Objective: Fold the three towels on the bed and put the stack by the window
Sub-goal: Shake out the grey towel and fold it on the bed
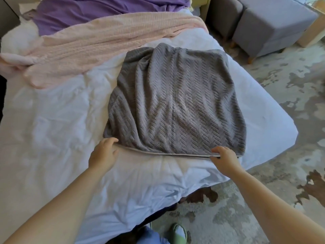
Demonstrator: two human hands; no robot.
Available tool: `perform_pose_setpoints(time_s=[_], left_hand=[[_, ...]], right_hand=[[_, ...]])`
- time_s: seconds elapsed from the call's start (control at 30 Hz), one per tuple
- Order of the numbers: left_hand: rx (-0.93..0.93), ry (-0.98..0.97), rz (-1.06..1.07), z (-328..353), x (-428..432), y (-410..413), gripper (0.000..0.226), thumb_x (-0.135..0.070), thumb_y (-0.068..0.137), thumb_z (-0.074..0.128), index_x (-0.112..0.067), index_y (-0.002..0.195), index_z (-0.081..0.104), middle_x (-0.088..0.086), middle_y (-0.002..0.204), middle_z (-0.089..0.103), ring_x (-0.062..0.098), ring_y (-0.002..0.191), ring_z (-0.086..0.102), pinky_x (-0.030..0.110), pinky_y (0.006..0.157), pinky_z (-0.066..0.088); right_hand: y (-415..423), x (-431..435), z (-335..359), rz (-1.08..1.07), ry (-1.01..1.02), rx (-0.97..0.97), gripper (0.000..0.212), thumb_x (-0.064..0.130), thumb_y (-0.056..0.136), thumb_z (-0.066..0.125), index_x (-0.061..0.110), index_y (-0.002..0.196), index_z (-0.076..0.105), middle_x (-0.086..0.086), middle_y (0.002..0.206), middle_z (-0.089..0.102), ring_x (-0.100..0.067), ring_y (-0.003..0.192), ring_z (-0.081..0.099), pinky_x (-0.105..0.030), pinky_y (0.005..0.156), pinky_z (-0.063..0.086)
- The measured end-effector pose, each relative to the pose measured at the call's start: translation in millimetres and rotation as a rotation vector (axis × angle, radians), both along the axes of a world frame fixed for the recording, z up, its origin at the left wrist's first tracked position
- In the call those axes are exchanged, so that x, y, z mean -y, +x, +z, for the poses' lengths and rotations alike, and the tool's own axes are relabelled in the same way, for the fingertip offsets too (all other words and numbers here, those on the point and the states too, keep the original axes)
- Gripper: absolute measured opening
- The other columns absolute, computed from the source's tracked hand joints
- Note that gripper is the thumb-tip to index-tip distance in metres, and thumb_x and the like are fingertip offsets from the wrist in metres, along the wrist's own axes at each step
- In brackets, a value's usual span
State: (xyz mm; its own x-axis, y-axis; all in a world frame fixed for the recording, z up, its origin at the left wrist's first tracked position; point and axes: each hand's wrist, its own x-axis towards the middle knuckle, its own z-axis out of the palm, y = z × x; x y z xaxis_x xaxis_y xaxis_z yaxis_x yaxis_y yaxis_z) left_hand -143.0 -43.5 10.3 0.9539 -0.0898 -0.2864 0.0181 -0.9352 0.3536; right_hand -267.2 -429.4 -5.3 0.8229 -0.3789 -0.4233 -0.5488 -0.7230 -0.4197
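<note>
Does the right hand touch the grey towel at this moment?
Touching. The head view shows the right hand pinching the near hem of the grey towel close to its right corner.

Both your bare forearms were stretched forward from the lower corners of the view, angled slightly inward; your left hand [103, 153] lay knuckles up, its fingers curled onto the near left corner of the gray towel [175, 103]; your right hand [225, 159] sat about level with it, well apart, back up, pinching the near hem between thumb and fingers; both wrists looked roughly straight.
</note>
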Motion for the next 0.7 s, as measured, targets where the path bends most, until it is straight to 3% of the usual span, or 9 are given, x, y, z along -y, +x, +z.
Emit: perform_pose_setpoints(time_s=[0.17,0.37,0.47,0.57,0.7], left_hand=[[-0.006,0.056,0.061,-11.8,-24.5,21.6,0.04,-0.02,0.088,0.062,-0.022,0.127,0.053,0.009,0.134,0.045,0.033,0.115,0.049,0.044,0.089,0.046],[-0.153,0.058,0.028,-60.1,-53.7,58.2,0.058,-0.023,0.088,0.063,-0.034,0.139,0.037,0.01,0.149,0.025,0.035,0.127,0.041,0.043,0.098,0.042],[-0.158,-0.016,-0.029,-83.1,-61.4,80.5,0.058,-0.02,0.087,0.064,-0.032,0.139,0.041,0.01,0.144,0.033,0.035,0.126,0.041,0.041,0.101,0.04],[-0.026,-0.146,-0.035,-91.1,-62.0,99.2,0.033,-0.011,0.088,0.059,-0.017,0.121,0.059,0.012,0.124,0.053,0.032,0.111,0.053,0.038,0.093,0.045],[0.27,-0.382,0.045,-58.1,-70.5,121.2,0.018,-0.006,0.089,0.056,-0.009,0.105,0.066,0.01,0.099,0.067,0.026,0.088,0.061,0.026,0.076,0.043]], right_hand=[[29.1,-53.8,-6.0,0.061,0.077,0.044,0.033,0.025,0.088,0.063,0.016,0.12,0.059,-0.005,0.123,0.057,-0.025,0.114,0.051,-0.037,0.095,0.045],[60.9,-129.7,-31.2,0.222,0.065,0.094,0.042,0.032,0.083,0.069,0.029,0.123,0.055,0.005,0.124,0.053,-0.02,0.118,0.041,-0.028,0.094,0.035],[75.3,-157.3,-49.0,0.289,-0.021,0.081,0.052,0.036,0.079,0.071,0.033,0.127,0.051,0.008,0.131,0.048,-0.02,0.123,0.036,-0.033,0.1,0.033],[83.1,-172.5,-60.3,0.278,-0.151,0.05,0.048,0.029,0.083,0.066,0.031,0.128,0.051,0.007,0.129,0.046,-0.022,0.123,0.038,-0.035,0.099,0.034],[92.9,-181.9,-45.1,0.177,-0.222,0.235,0.019,0.016,0.091,0.055,0.015,0.109,0.062,-0.005,0.104,0.059,-0.03,0.099,0.055,-0.036,0.076,0.045]])
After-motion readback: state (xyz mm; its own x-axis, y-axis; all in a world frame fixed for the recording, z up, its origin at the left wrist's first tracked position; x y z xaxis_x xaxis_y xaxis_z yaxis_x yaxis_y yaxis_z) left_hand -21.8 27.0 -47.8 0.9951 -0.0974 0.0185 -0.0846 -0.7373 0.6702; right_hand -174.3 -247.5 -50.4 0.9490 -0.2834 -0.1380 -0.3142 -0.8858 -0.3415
